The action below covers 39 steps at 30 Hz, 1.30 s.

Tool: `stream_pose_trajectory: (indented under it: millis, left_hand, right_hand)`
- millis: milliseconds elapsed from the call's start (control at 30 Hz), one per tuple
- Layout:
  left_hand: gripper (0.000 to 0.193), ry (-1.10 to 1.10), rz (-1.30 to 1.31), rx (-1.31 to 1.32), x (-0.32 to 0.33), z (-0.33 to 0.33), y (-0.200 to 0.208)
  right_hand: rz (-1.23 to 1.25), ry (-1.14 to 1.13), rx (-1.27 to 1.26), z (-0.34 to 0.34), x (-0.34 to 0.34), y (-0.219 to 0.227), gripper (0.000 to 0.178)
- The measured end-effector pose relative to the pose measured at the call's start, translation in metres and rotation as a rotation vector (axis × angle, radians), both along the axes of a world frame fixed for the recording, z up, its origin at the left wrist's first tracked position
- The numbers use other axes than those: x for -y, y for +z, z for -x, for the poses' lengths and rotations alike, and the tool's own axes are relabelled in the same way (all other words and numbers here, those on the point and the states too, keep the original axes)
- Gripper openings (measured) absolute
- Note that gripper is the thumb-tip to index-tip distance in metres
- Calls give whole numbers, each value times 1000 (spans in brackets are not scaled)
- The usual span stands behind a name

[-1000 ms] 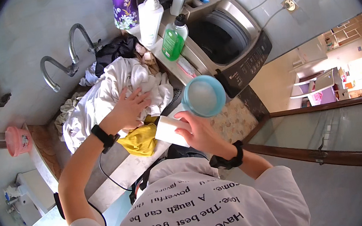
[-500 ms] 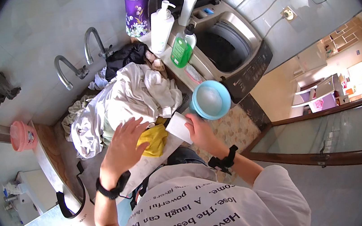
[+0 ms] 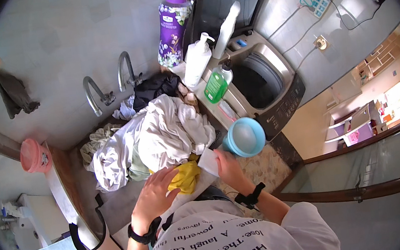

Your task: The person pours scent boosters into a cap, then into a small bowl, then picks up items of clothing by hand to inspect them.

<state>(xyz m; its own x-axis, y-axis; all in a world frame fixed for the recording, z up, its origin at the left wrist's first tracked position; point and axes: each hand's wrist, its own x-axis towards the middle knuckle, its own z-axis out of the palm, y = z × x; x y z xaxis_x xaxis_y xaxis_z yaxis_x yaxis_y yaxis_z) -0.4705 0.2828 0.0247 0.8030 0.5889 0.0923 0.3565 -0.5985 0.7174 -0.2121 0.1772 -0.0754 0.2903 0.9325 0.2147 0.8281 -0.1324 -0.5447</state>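
My right hand (image 3: 229,170) grips a flat white rectangular piece (image 3: 208,162); its material I cannot make out. Just left of that piece a yellow cloth (image 3: 185,178) lies at the near edge of the laundry heap. Over the cloth's left side is my left hand (image 3: 155,194), palm down, fingers stretched and holding nothing. Whether its fingertips touch the cloth I cannot tell. Crumpled white clothes (image 3: 168,131) fill the sink area beyond both hands, with a black garment (image 3: 157,91) behind them. A light blue bucket (image 3: 234,143) with white contents stands right of the white piece.
A top-loading washing machine (image 3: 296,98) stands open at the right. Before it are a green bottle (image 3: 216,87), a white pump bottle (image 3: 197,63) and a tall purple bottle (image 3: 171,33). Two curved taps (image 3: 91,96) rise behind the clothes. A pink bucket (image 3: 34,158) is at the left.
The view has shifted, so the scene sits lower and further right. My left hand has drawn slightly nearer to me, fingers less spread. The white piece stays in my right hand.
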Motion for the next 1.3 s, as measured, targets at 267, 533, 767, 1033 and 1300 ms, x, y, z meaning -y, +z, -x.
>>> stream_pose_trajectory:
  millis: [267, 533, 767, 1033, 1300]
  left_hand:
    - [49, 122, -38, 57, 5, 30, 12]
    - [47, 167, 25, 271, 9, 46, 24]
    - [46, 160, 147, 379, 13, 58, 39]
    - [41, 448, 196, 415, 8, 93, 44]
    - [40, 509, 414, 508, 2, 100, 23]
  right_hand:
    - [232, 269, -282, 22, 17, 145, 35]
    - [-13, 251, -854, 73, -32, 369, 53]
    - [-431, 752, -1123, 79, -192, 419, 13]
    - [-612, -281, -918, 82, -393, 319, 64]
    - [-504, -877, -464, -23, -445, 146, 113]
